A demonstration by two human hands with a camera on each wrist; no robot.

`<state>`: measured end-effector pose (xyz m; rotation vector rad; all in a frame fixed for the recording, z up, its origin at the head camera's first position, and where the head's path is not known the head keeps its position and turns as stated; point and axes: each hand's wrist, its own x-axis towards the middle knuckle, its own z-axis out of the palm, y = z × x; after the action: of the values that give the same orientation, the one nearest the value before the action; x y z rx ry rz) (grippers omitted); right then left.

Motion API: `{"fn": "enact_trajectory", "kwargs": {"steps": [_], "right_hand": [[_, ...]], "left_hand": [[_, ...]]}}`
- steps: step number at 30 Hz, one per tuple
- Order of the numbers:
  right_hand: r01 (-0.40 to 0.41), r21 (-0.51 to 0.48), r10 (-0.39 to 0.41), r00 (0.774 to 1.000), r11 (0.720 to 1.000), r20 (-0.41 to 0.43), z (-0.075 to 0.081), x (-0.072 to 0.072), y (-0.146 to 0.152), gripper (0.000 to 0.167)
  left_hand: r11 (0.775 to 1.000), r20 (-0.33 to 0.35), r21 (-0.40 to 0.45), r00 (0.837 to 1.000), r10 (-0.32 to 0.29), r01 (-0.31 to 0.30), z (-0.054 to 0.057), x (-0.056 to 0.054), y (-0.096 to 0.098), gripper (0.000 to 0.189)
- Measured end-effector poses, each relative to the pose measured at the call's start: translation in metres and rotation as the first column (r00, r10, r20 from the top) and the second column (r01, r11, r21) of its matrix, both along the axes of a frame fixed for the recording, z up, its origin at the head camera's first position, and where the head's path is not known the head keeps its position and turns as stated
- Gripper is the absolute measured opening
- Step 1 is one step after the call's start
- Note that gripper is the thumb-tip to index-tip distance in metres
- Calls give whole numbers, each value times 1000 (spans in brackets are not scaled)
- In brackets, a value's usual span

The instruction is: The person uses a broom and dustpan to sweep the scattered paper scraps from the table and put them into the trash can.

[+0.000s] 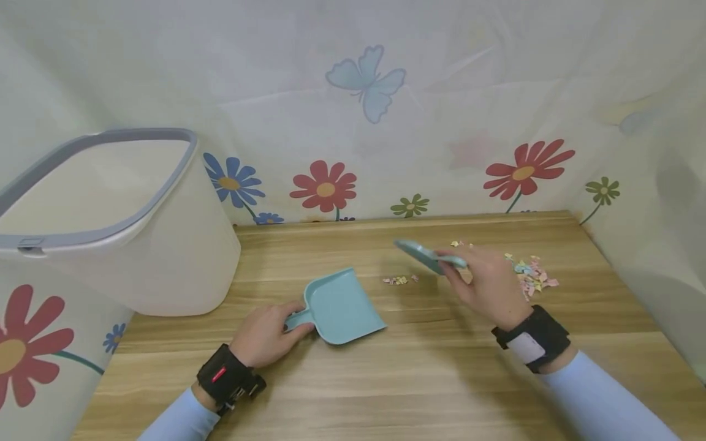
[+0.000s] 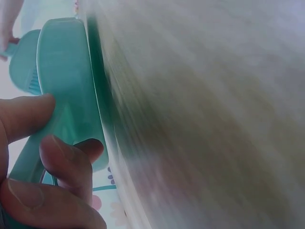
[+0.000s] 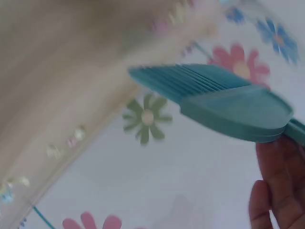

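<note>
My left hand [image 1: 270,334] grips the handle of a teal dustpan [image 1: 343,306], whose pan lies low over the wooden table with its wide edge facing right. In the left wrist view, fingers and thumb wrap that handle. My right hand [image 1: 491,285] holds a small teal hand brush [image 1: 421,254] by its handle, raised above the table. Its bristles [image 3: 186,78] show in the right wrist view. Between pan and brush lies a short row of paper scraps [image 1: 398,280]. A larger pile of pastel paper scraps [image 1: 534,277] sits to the right of my right hand.
A tall white bin [image 1: 187,257] with a grey rim stands at the left. A few more scraps [image 1: 456,244] lie near the back of the wooden table [image 1: 353,392]. Behind and at the sides hangs a flower-printed cloth [image 1: 265,110].
</note>
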<state>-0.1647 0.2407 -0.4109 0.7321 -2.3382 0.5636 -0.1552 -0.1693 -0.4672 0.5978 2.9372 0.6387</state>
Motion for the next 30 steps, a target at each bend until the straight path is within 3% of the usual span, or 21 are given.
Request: {"fn": "enact_trajectory", "kwargs": {"steps": [3,8,15,17,19,23,30], "right_hand": [[129,-79,-126,991,989,34,17,-16,10,20],[317,-92,-304,944,944,130,32,-41,28,21],[484,22,-480,860,875,172,25,-59,39,31],[500,60,-503,849,864,164,21,-62,38,32],[492,89,-500,851,866,158,18,-64,34,31],[414,88,-423,890,906,170,20,-58,23,26],[294,-17,-284,935,956,211,29,-41,8,22]], "left_hand": [[1000,-2,-1,1000,-5,5,1,-2,2,45],[1000,1,2,1000,-25,25,3,-3,6,31],[999,-9,1,999,-45,45,3,-5,11,25],[999,-15,3,999,-42,42,2,-5,12,26],[999,-21,5,999,-39,39,2,-5,12,27],[999,-27,2,999,-32,32,2,-5,12,30],[1000,-19,16,999,-26,26,2,-4,13,29]]}}
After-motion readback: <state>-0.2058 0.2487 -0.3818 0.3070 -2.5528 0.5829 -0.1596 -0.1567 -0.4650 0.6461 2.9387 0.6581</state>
